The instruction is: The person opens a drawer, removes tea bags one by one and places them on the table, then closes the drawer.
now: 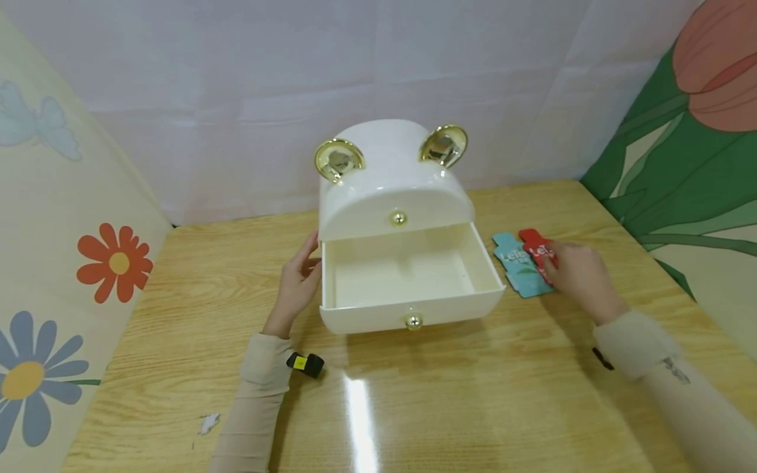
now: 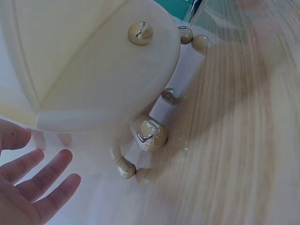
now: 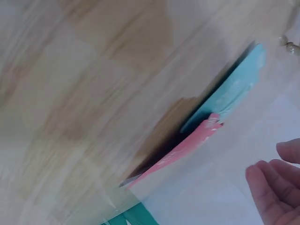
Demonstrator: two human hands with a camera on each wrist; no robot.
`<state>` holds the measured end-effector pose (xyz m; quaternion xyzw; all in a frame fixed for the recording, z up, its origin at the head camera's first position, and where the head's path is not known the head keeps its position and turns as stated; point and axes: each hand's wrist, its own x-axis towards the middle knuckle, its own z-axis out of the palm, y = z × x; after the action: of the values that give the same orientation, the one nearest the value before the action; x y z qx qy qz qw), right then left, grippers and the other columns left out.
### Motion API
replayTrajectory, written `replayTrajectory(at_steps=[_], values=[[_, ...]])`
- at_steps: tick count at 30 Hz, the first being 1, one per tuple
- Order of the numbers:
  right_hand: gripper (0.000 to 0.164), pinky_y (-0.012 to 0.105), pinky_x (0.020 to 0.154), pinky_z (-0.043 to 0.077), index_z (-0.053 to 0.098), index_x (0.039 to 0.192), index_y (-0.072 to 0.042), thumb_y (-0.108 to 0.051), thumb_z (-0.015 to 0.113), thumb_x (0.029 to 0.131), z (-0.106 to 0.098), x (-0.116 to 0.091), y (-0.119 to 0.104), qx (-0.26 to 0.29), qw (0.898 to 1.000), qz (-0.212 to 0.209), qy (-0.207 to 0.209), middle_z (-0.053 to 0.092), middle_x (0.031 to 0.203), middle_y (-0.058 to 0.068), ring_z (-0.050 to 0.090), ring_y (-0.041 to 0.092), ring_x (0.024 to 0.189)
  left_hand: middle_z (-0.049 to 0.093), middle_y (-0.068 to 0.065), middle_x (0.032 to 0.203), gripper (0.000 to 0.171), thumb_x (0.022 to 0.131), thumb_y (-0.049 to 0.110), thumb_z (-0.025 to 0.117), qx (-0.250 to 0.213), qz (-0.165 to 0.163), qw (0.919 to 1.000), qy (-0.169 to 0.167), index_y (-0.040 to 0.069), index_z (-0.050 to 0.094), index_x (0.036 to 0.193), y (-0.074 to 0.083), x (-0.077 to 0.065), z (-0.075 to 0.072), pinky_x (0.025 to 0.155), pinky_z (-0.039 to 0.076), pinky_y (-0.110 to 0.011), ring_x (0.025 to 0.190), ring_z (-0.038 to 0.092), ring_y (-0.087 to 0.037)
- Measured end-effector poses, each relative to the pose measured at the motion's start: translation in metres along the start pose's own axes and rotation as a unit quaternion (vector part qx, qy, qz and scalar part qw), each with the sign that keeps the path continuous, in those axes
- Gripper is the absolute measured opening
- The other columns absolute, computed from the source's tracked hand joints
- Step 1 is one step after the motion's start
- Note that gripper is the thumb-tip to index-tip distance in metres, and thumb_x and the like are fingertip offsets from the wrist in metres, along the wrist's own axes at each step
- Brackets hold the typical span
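A white storage box (image 1: 396,148) with gold-rimmed ears stands in the middle of the table. Its lower drawer (image 1: 361,318) is pulled out toward me, and a gold knob (image 1: 414,320) sits on the drawer front. At the box's left side is my left hand (image 1: 296,286); its fingers (image 2: 51,171) are spread, and whether they touch the box is unclear. A teal packet (image 1: 523,272) and a red packet (image 1: 532,242) lie overlapping to the right of the box. Over the red one is my right hand (image 1: 582,272); in the right wrist view its loosely bent fingers (image 3: 262,187) appear apart from both packets.
A white cloth (image 1: 248,118) hangs behind the wooden table (image 1: 236,276). Panels painted with flowers (image 1: 118,263) stand on both sides. A small whitish patch (image 1: 209,424) marks the table's front left. Gold ball feet (image 2: 151,133) show beneath the box.
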<state>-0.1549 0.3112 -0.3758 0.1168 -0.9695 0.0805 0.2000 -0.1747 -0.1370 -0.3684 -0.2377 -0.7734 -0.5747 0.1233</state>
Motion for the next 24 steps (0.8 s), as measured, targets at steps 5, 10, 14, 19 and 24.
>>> replayTrajectory(at_steps=[5, 10, 14, 19, 24], values=[[0.013, 0.042, 0.040, 0.042, 0.061, 0.082, 0.012, 0.003, 0.062, 0.074, -0.004, -0.002, -0.011, 0.011, 0.998, -0.022, 0.057, 0.057, 0.063, 0.020, 0.046, 0.022, 0.046, 0.045, -0.032, 0.125, 0.050, 0.089, -0.007, 0.048, -0.005, -0.001, 1.0000, 0.001, -0.009, 0.033, 0.136, -0.001, 0.000, 0.000, 0.076, 0.052, -0.049, 0.092, 0.057, -0.041], [0.009, 0.033, 0.038, 0.035, 0.063, 0.081, 0.009, 0.002, 0.062, 0.074, -0.014, -0.004, -0.026, 0.029, 0.995, -0.036, 0.089, 0.055, 0.059, 0.014, 0.039, 0.016, 0.044, 0.045, -0.033, 0.124, 0.049, 0.088, -0.009, 0.048, -0.008, 0.004, 1.0000, 0.002, -0.011, 0.032, 0.135, 0.000, -0.001, 0.000, 0.076, 0.052, -0.047, 0.092, 0.058, -0.040], [0.009, 0.036, 0.038, 0.038, 0.064, 0.080, 0.007, 0.002, 0.062, 0.074, -0.025, -0.004, -0.044, 0.040, 0.990, -0.055, 0.121, 0.057, 0.061, 0.014, 0.044, 0.019, 0.045, 0.045, -0.033, 0.124, 0.049, 0.089, -0.008, 0.048, -0.009, 0.003, 0.9999, 0.002, -0.011, 0.032, 0.135, 0.002, -0.001, 0.000, 0.076, 0.052, -0.047, 0.093, 0.057, -0.040], [0.011, 0.039, 0.040, 0.043, 0.065, 0.081, 0.005, 0.001, 0.060, 0.073, -0.040, -0.006, -0.067, 0.054, 0.980, -0.096, 0.168, 0.059, 0.063, 0.013, 0.049, 0.020, 0.049, 0.045, -0.033, 0.125, 0.049, 0.089, -0.007, 0.048, -0.010, -0.014, 0.9998, 0.005, -0.010, 0.033, 0.136, 0.003, -0.001, 0.001, 0.078, 0.051, -0.049, 0.094, 0.057, -0.041], [0.022, 0.040, 0.040, 0.045, 0.067, 0.081, 0.003, -0.015, 0.054, 0.083, -0.052, -0.010, -0.095, 0.068, 0.964, -0.139, 0.218, 0.063, 0.069, 0.013, 0.053, 0.021, 0.052, 0.045, -0.032, 0.125, 0.049, 0.089, -0.007, 0.048, -0.011, -0.031, 0.9994, 0.011, -0.010, 0.033, 0.136, 0.005, -0.001, 0.001, 0.078, 0.051, -0.047, 0.094, 0.056, -0.040]])
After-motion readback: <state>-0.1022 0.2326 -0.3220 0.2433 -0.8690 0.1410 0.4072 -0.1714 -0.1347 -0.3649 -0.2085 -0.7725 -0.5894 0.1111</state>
